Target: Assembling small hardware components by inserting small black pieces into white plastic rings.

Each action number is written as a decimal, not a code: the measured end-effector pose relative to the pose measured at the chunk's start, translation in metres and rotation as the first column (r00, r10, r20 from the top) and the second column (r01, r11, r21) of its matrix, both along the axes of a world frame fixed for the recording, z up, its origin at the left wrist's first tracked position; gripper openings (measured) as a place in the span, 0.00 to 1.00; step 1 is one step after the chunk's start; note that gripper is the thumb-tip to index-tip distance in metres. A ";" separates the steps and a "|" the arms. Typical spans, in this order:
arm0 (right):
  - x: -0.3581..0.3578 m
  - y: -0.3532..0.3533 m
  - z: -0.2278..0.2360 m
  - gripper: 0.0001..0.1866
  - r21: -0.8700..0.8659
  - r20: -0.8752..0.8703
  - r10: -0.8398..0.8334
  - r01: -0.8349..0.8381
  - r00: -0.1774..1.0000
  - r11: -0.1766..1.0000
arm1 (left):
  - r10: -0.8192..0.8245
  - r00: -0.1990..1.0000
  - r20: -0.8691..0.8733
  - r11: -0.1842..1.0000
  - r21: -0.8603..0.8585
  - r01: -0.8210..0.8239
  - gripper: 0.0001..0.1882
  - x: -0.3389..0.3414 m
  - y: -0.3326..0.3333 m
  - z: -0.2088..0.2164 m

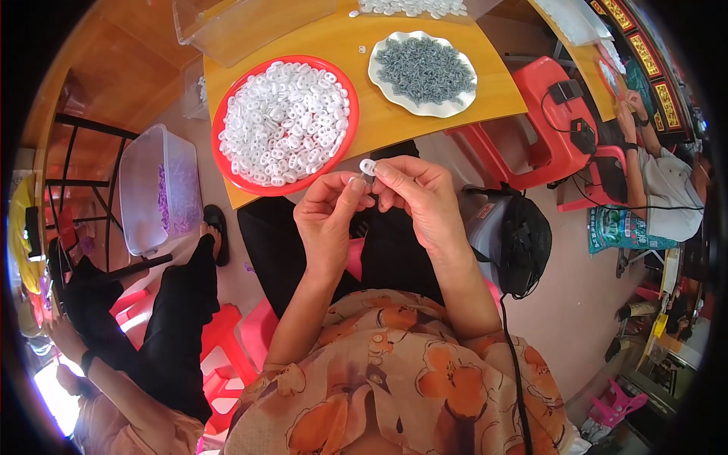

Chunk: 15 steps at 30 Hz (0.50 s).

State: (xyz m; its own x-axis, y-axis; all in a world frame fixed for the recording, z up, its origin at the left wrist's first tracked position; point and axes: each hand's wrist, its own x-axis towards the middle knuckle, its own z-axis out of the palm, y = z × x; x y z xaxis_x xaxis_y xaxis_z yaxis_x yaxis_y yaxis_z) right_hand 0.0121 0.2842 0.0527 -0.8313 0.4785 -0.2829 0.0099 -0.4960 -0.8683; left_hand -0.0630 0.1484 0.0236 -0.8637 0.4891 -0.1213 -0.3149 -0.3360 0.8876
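Observation:
My right hand [417, 199] pinches a small white oval plastic piece with holes [367, 166] between thumb and fingers. Close against it, my left hand [327, 220] has its thumb and fingers pressed together. A small greyish part [368, 180] shows between the two hands, just under the white piece; its kind is hard to make out, and the fingers partly hide it. Both hands are above my lap, at the near edge of the table. Beyond them, a red round tray [355, 125] is heaped with similar white pieces. A white scalloped plate [440, 111] holds many small grey-blue parts.
The yellow wooden table [485, 83] also carries a clear plastic bin [250, 30] and more white pieces at the back. At left stands a clear tub [140, 189] with purple items. Red stools [542, 121] and a black bag [525, 243] are at right. Co-workers sit on both sides.

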 end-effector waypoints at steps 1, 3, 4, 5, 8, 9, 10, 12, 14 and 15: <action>0.000 0.000 0.001 0.10 -0.015 0.001 0.012 -0.012 1.000 1.000 | 0.000 1.000 -0.019 1.000 -0.012 0.000 0.05 0.000 0.000 0.001; 0.001 0.000 0.001 0.10 -0.030 0.004 0.023 -0.023 1.000 0.999 | -0.002 0.999 -0.037 1.000 -0.025 0.001 0.05 0.001 -0.001 0.001; 0.001 -0.001 -0.001 0.10 -0.035 -0.002 0.029 -0.030 1.000 0.999 | -0.007 0.999 -0.038 1.000 -0.028 0.006 0.05 0.001 -0.001 0.001; 0.001 -0.001 -0.002 0.10 -0.041 -0.007 0.035 -0.035 0.999 0.999 | -0.011 0.999 -0.038 0.999 -0.031 0.010 0.05 0.001 -0.002 0.001; 0.002 0.000 -0.006 0.09 -0.099 -0.015 0.050 -0.051 0.999 0.994 | -0.012 1.000 -0.018 1.000 -0.015 0.012 0.04 0.002 -0.002 0.004; 0.002 0.000 -0.006 0.09 -0.100 -0.011 0.048 -0.049 0.999 0.994 | -0.014 1.000 -0.015 1.000 -0.016 0.014 0.04 0.002 -0.002 0.004; 0.002 -0.001 -0.006 0.09 -0.036 -0.010 0.044 -0.044 0.999 0.998 | -0.012 1.000 -0.028 1.000 -0.028 0.012 0.04 0.002 -0.003 0.005; 0.002 -0.002 -0.005 0.08 0.028 -0.005 0.036 -0.036 0.999 0.999 | -0.015 0.999 -0.038 0.999 -0.041 0.014 0.04 0.002 -0.004 0.005; 0.004 -0.004 -0.005 0.07 0.280 0.034 0.024 -0.032 0.999 0.959 | -0.008 0.997 -0.078 0.996 -0.091 0.001 0.04 0.003 -0.003 0.004; 0.004 -0.005 -0.002 0.07 0.278 0.035 0.024 -0.033 0.999 0.960 | -0.009 0.997 -0.076 0.996 -0.093 0.002 0.04 0.002 -0.004 0.004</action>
